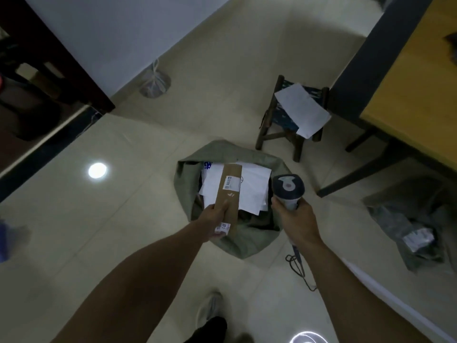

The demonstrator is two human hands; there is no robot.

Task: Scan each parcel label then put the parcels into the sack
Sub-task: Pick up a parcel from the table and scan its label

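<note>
A grey-green sack (pixel 184 180) lies open on the tiled floor, with several white parcels (pixel 254 189) inside. My left hand (pixel 214 222) grips the near end of a long brown cardboard parcel (pixel 228 191), held above the sack's mouth with its white label (pixel 232 182) facing up. A second small label shows by my fingers. My right hand (pixel 296 222) grips the handle of a dark barcode scanner (pixel 288 188), just right of the parcel and over the sack's right rim. The scanner's cable (pixel 300 268) trails down to the floor.
A small wooden stool (pixel 277 129) with a white mailer (pixel 303 110) on it stands behind the sack. At right is a yellow-topped table (pixel 418 78) with dark legs. Grey plastic-wrapped parcels (pixel 410 229) lie on the floor at right. A tied bag (pixel 154 84) sits by the wall.
</note>
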